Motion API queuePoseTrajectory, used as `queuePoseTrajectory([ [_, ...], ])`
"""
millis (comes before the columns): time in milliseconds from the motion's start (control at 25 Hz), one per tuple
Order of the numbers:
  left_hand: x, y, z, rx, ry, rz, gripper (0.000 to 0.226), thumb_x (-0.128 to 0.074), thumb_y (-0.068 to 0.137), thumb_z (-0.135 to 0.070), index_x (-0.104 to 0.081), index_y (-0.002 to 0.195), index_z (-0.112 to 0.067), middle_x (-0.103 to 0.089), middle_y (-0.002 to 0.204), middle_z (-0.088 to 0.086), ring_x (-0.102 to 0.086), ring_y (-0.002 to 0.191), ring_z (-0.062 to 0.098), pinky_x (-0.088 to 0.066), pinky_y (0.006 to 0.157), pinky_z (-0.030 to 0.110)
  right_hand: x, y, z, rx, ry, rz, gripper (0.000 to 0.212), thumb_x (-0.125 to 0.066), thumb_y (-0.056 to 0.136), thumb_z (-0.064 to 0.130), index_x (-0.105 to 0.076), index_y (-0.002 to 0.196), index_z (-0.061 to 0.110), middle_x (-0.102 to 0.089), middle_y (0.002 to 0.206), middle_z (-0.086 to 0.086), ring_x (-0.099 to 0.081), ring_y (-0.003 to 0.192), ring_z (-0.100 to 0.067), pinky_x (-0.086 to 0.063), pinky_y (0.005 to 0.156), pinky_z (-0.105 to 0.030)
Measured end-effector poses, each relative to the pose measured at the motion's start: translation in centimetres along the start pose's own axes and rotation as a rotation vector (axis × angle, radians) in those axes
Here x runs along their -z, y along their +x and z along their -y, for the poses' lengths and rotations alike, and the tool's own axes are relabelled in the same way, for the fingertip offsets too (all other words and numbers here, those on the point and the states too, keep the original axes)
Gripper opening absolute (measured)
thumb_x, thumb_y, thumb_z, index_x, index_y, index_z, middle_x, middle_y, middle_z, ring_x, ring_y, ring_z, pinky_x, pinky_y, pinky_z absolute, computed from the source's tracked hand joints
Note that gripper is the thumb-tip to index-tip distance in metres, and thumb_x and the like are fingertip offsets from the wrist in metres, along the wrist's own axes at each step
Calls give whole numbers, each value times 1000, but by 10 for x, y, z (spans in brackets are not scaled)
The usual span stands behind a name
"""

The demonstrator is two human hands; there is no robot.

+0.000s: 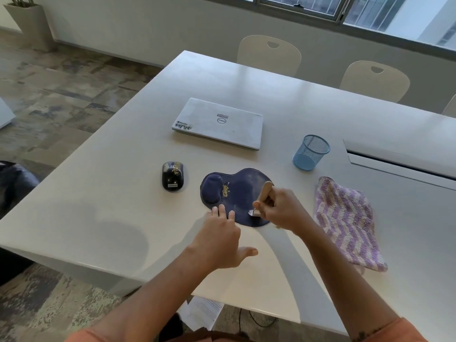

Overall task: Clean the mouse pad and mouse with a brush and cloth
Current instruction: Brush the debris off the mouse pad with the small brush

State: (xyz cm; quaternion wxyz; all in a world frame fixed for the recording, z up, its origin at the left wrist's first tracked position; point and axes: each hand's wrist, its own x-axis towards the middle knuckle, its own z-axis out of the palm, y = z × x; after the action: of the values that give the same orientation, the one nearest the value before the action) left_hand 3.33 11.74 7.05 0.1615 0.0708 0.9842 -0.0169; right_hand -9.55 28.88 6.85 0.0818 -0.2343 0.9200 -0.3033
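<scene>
A dark blue mouse pad (pixel 243 191) with a raised wrist rest and a patch of yellowish crumbs lies on the white table (pixel 123 213). My right hand (pixel 278 209) grips a wooden-handled brush (pixel 264 193), its head down on the pad's near edge. With straight fingers, my left hand (pixel 222 233) presses on the pad's near-left edge. A black mouse (pixel 172 176), also speckled with crumbs, sits to the left of the pad. To the right of the pad lies a purple and white cloth (pixel 348 223).
A shut white laptop (pixel 218 123) lies beyond the pad. A blue mesh pen cup (pixel 311 153) stands at the right of it. Two beige chairs (pixel 269 55) stand at the table's far side. Papers lie on the floor under the near edge.
</scene>
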Motion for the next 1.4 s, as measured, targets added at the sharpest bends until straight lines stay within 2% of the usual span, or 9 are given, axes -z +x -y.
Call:
queuePoseTrajectory([
  [80,0,1,1,-6,-5,2,105,-32,96,-82,-27,161,0,-19,168,27,-18,155,50,-20,127,54,9,9,3,-23,81,-31,16,-81,92,23,-73,86,11,-76,75,-6,-74,69,-29,-63,70,-45],
  [200,1,3,0,-6,6,11,105,-33,95,-82,-26,161,-1,-19,168,26,-18,155,49,-22,127,54,6,25,23,-48,273,-133,10,-83,92,15,-77,94,8,-79,82,-4,-78,71,-11,-65,72,-29],
  [320,0,3,1,-2,27,16,107,-30,95,-84,-26,161,0,-19,167,29,-19,155,49,-22,126,54,-18,31,39,56,182,-111,7,-81,92,17,-75,92,13,-76,79,5,-71,69,-4,-57,65,-18],
  [560,-6,1,3,-4,3,-24,107,-30,96,-82,-20,162,1,-19,168,27,-17,156,48,-17,127,53,-10,5,9,71,23,43,6,-75,86,14,-73,80,16,-72,71,2,-66,64,-18,-58,68,-43],
  [640,-7,0,4,-5,-11,-34,107,-31,95,-83,-20,162,0,-20,168,27,-18,156,48,-17,127,53,6,-1,4,52,18,109,6,-77,86,13,-74,81,16,-72,73,4,-67,67,-18,-59,69,-41],
  [880,-15,6,7,1,28,-26,115,-26,92,-88,-14,163,2,-16,167,31,-17,156,47,-19,128,52,-17,17,26,172,130,-25,5,-76,91,11,-75,90,16,-75,81,5,-71,72,-15,-60,66,-31],
  [1160,-16,7,6,-1,12,-41,113,-29,92,-86,-17,163,2,-18,167,30,-18,156,47,-18,128,52,31,-5,-8,-8,-117,169,10,-73,87,10,-72,81,18,-72,73,5,-67,60,-9,-55,59,-29],
  [1320,-13,6,5,-6,18,-24,113,-29,93,-86,-17,163,2,-17,168,29,-18,156,47,-20,128,53,38,5,-1,12,53,40,13,-75,85,7,-76,82,20,-80,84,4,-75,78,-16,-62,76,-33],
  [1400,-12,6,5,-6,32,-17,113,-29,93,-86,-16,163,2,-17,168,30,-18,156,48,-20,128,52,26,9,4,27,161,51,11,-77,86,9,-76,84,19,-80,86,2,-78,82,-21,-64,81,-41],
])
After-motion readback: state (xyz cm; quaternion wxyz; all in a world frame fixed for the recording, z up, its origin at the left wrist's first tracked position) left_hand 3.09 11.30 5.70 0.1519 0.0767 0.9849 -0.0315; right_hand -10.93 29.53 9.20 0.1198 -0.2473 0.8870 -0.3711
